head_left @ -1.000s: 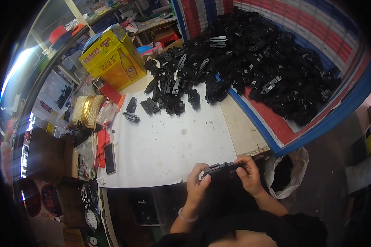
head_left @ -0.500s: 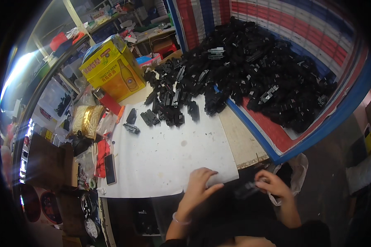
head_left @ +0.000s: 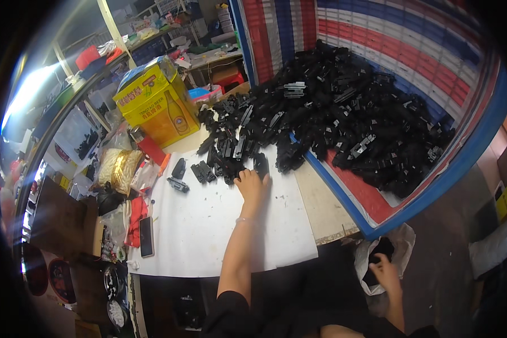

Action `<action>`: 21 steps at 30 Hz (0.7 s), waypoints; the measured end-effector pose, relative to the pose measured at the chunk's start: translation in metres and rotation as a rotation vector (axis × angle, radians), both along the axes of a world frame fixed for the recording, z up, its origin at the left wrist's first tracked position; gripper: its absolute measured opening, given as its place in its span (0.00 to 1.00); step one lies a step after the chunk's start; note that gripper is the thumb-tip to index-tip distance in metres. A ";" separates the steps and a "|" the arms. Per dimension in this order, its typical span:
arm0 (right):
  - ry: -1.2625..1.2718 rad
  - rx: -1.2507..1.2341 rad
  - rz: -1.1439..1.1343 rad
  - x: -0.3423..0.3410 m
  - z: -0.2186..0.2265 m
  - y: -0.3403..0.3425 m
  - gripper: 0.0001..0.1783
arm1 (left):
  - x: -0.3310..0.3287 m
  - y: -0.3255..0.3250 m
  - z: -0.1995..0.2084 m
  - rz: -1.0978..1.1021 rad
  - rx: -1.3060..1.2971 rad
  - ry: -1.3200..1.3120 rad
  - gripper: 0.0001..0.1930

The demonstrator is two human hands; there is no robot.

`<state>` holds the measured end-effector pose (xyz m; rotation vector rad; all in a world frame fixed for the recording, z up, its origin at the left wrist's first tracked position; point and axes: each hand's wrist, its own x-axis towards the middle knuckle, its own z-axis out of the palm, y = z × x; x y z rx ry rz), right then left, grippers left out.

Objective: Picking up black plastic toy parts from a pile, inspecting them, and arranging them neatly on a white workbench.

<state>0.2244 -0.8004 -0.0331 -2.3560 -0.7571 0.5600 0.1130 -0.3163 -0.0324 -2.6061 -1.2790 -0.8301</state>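
Where parts (head_left: 343, 118) sprawl: white tabletop (head_left: 208, 225).

This is a small workshop or sorting stall for plastic parts. A large heap of black plastic parts (head_left: 343, 112) lies piled on a striped red, white and blue tarp (head_left: 411, 45) that covers the far right of the counter (head_left: 321, 208), spilling onto a white sheet (head_left: 208, 231) spread over the near side. At the far left corner stands a yellow cardboard carton (head_left: 155, 107), with bags, wrappers and a phone (head_left: 146, 236) crowded along the left edge. Cluttered shelves (head_left: 169, 34) and a bright strip light (head_left: 25, 93) run behind. A white sack (head_left: 403, 248) of more black pieces hangs below the near right corner.
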 end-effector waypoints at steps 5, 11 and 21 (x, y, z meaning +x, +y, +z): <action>0.008 0.208 0.181 -0.040 0.039 0.064 0.14 | -0.023 -0.031 0.014 -0.110 -0.011 -0.007 0.16; -0.359 0.527 0.434 -0.058 0.054 0.165 0.22 | -0.078 -0.144 0.056 -0.411 0.078 0.158 0.10; 0.072 0.744 0.244 -0.087 0.034 0.194 0.15 | -0.117 -0.196 0.065 -0.440 -0.265 -0.304 0.25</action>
